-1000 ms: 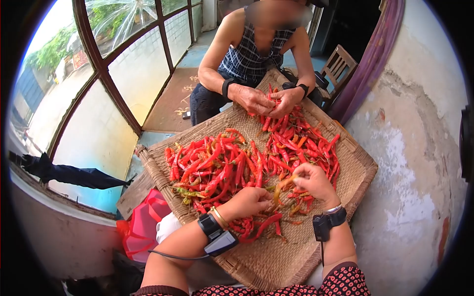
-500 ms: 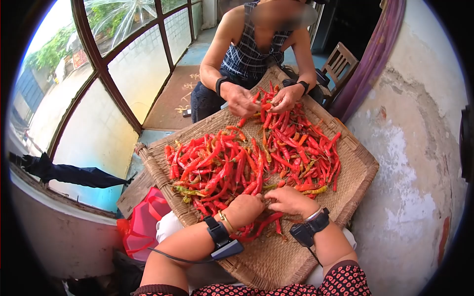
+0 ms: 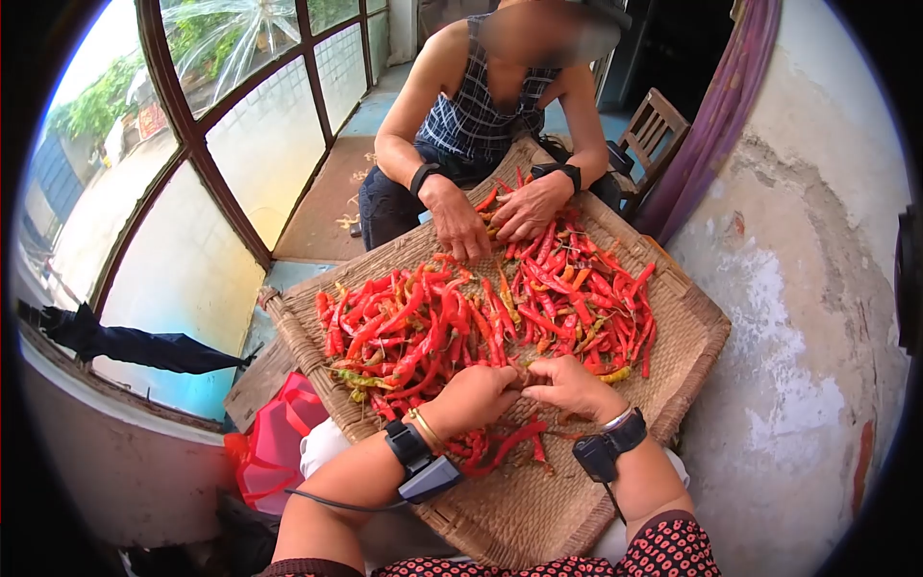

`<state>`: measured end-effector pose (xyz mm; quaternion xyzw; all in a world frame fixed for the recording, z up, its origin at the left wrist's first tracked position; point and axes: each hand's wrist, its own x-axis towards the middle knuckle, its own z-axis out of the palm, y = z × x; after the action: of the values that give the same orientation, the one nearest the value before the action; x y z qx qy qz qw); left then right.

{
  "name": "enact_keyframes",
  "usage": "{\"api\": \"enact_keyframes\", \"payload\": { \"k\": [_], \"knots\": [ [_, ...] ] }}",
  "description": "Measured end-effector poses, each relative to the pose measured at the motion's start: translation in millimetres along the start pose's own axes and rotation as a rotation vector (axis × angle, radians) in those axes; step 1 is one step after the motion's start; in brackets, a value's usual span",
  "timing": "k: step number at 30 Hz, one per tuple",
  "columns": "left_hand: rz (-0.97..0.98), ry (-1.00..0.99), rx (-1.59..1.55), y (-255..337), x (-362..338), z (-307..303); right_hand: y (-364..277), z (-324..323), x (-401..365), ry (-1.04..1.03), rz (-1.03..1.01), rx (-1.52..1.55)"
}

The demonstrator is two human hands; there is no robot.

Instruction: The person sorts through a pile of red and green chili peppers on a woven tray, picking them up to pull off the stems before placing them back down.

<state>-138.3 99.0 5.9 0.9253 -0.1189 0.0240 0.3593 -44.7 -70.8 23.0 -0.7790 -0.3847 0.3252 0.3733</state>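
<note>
My left hand (image 3: 478, 392) and my right hand (image 3: 574, 387) meet fingertip to fingertip over the near part of a woven tray (image 3: 553, 505). Both are closed in a pinch on a small brownish chili pepper (image 3: 520, 375), mostly hidden by the fingers. Beyond and left of my hands lies a heap of red chili peppers (image 3: 409, 322). A second red pile (image 3: 586, 298) is on the right side of the tray. Below my hands, a few loose red peppers (image 3: 514, 447) rest on the weave, close to my left wrist.
Across the tray sits a person in a checked top, their two hands (image 3: 461, 226) low over the far peppers. A pink bag (image 3: 284, 433) and a dark folded umbrella (image 3: 163, 348) are at left. The right side has a worn wall (image 3: 788, 317) and a wooden chair (image 3: 657, 135).
The other person's hands have lowered onto the peppers and spread apart; before, they were raised and close together. My hands remain together, slightly higher in view. The view has shifted slightly.
</note>
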Motion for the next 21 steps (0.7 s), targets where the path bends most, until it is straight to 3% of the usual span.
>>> {"api": "enact_keyframes", "payload": {
  "k": [2, 6, 9, 12, 14, 15, 16, 18, 20, 21],
  "knots": [
    [0.003, 0.093, -0.247, -0.9, 1.4, -0.6, -3.2, 3.1, 0.3, 0.056, -0.023, 0.085],
    [-0.038, 0.095, -0.254, -4.0, 2.2, -1.1, -6.9, 1.5, -0.8, 0.111, -0.004, 0.115],
    [-0.057, 0.017, -0.223, -1.6, 0.7, -4.3, 5.3, -10.9, -4.1, 0.095, 0.051, 0.133],
    [-0.03, 0.099, 0.034, -1.6, -0.4, -6.5, -14.5, -25.5, -10.0, 0.109, 0.167, 0.195],
    [-0.078, 0.266, 0.234, -2.4, 0.4, -8.8, -3.8, -30.7, -9.8, 0.366, 0.017, 0.557],
    [-0.094, 0.25, 0.261, -6.5, 0.3, -8.8, 2.9, -29.4, -6.2, 0.516, -0.074, 0.822],
    [-0.094, 0.25, 0.262, -7.4, 0.0, -8.8, 8.3, -28.7, -2.6, 0.516, -0.074, 0.822],
    [-0.214, 0.207, 0.359, -7.8, -1.0, -8.4, 18.9, -27.6, 4.0, 0.844, -0.065, 0.91],
    [-0.223, 0.159, 0.4, -11.0, -2.1, -6.0, 25.6, -25.0, 5.6, 0.825, -0.025, 0.891],
    [-0.234, 0.11, 0.439, -12.5, -2.4, -5.3, 23.0, -22.6, 6.6, 0.67, 0.064, 0.735]
  ]
}}
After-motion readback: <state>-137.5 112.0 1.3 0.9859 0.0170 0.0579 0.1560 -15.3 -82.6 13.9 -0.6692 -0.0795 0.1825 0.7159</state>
